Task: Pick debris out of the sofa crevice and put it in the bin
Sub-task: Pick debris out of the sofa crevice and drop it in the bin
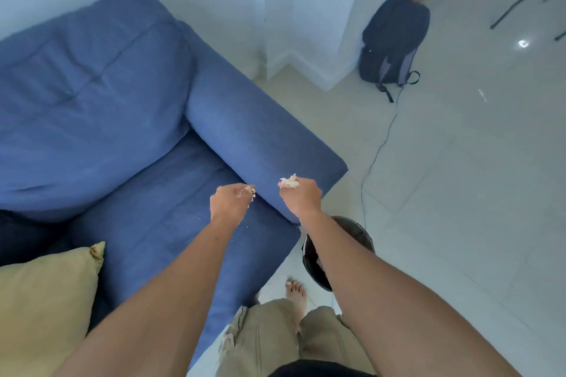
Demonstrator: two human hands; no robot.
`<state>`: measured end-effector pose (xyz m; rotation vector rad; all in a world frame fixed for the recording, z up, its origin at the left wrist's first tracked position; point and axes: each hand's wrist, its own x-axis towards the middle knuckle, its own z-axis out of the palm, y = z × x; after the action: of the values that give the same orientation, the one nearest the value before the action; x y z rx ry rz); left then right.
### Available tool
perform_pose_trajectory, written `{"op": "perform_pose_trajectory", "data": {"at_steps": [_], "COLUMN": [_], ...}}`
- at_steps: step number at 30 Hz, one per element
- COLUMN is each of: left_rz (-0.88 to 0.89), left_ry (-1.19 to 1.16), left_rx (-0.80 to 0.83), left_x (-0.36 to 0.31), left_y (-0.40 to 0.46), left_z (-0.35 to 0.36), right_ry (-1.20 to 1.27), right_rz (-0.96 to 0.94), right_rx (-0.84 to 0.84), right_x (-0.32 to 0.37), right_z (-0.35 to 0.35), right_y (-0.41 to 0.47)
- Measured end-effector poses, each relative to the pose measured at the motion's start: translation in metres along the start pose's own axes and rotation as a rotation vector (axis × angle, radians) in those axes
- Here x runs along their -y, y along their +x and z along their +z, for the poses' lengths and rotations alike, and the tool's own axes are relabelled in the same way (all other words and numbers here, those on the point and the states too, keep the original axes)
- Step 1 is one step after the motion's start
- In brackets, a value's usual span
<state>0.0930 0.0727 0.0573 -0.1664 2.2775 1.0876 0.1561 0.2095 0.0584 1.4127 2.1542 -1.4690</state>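
Both my hands hover over the front end of the blue sofa's armrest. My left hand is closed on a small pale scrap of debris at its fingertips. My right hand is closed on a larger crumpled whitish wad of debris. The crevice between seat cushion and armrest runs away to the upper left. The dark round bin stands on the floor beside the sofa's corner, mostly hidden under my right forearm.
A yellow cushion lies on the seat at lower left. A few white specks dot the seat. A dark backpack leans on the wall, its cable trailing over the tiled floor. My bare foot stands by the bin.
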Motion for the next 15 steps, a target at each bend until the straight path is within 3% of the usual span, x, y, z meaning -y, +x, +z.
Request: {"op": "perform_pose_trajectory", "data": {"at_steps": [5,9,15], "left_rz": [0.019,0.023,0.097], "left_ry": [0.100,0.175,0.268], "left_rx": [0.162,0.271,0.363], "left_x": [-0.012,-0.017,-0.024], "left_y": [-0.020,-0.034,-0.055], "left_z": [0.074,0.137,0.205], "right_ry": [0.000,0.223,0.237], "right_rz": [0.157,0.316,0.367], "right_rx": [-0.044,-0.130,-0.241], "right_x": [-0.067,-0.119,-0.183], "right_z": [-0.064,-0.105,-0.136], "right_y": [-0.006,-0.011,-0.011]}}
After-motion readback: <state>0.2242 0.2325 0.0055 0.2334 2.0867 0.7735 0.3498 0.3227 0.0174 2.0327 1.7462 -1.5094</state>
